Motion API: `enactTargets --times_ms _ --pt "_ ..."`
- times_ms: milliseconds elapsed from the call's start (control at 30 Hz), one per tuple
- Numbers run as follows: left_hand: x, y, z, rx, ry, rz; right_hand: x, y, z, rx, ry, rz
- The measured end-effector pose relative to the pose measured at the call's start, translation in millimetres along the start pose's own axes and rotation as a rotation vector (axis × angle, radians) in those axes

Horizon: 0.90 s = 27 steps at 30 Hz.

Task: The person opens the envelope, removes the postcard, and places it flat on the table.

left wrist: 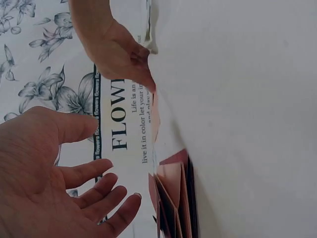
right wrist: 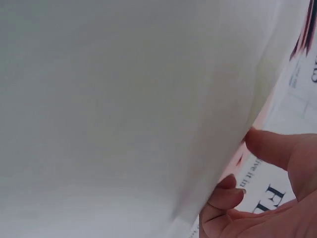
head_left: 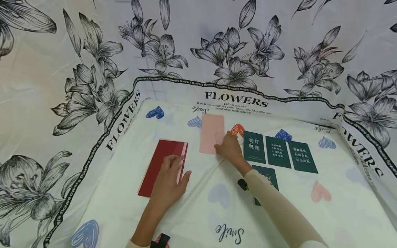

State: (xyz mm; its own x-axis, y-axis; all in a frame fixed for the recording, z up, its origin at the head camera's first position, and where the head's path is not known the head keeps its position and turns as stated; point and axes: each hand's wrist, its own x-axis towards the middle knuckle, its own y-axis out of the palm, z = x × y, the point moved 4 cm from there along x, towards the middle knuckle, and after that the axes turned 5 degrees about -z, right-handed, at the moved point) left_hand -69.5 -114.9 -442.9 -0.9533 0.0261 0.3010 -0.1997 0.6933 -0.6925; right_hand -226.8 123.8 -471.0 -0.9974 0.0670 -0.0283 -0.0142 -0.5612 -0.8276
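My left hand is over a stack of dark red and pink paper envelopes on the left, its fingers loosely bent and spread. The left wrist view shows a gap between that hand and the fanned edges of the envelopes. Farther back lies a single pink envelope. My right hand is at its lower right corner, the thumb touching the paper. In the right wrist view, the right hand's thumb is extended and apart from the bent fingers.
Three dark green cards with white writing, a left one, a middle one and a right one, lie in a row on the right. Another green card is partly hidden under my right forearm. A printed white cloth covers the surface.
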Motion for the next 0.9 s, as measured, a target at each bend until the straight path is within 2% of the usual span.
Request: enactTargets --times_ms 133,333,500,700,767,900 --pt "-1.0 2.7 -4.7 0.0 0.012 0.006 1.0 1.1 1.3 0.082 0.011 0.039" --pt "-3.8 4.8 -8.8 -0.028 0.008 0.023 -3.0 -4.1 -11.7 0.2 0.076 0.11" --pt "-3.4 4.6 -10.1 -0.039 0.005 0.022 -10.2 -13.4 -16.7 0.282 0.038 0.095" --pt "-1.1 5.5 -13.0 -0.1 -0.052 0.06 -45.4 -37.1 -9.1 0.477 -0.042 0.098" --pt "0.5 5.4 -16.2 -0.159 -0.07 0.078 -62.1 -44.9 -5.2 0.531 -0.055 0.107" --pt "4.1 5.9 -25.7 -0.342 -0.109 0.121 -95.8 -55.6 2.4 0.606 -0.04 0.146"
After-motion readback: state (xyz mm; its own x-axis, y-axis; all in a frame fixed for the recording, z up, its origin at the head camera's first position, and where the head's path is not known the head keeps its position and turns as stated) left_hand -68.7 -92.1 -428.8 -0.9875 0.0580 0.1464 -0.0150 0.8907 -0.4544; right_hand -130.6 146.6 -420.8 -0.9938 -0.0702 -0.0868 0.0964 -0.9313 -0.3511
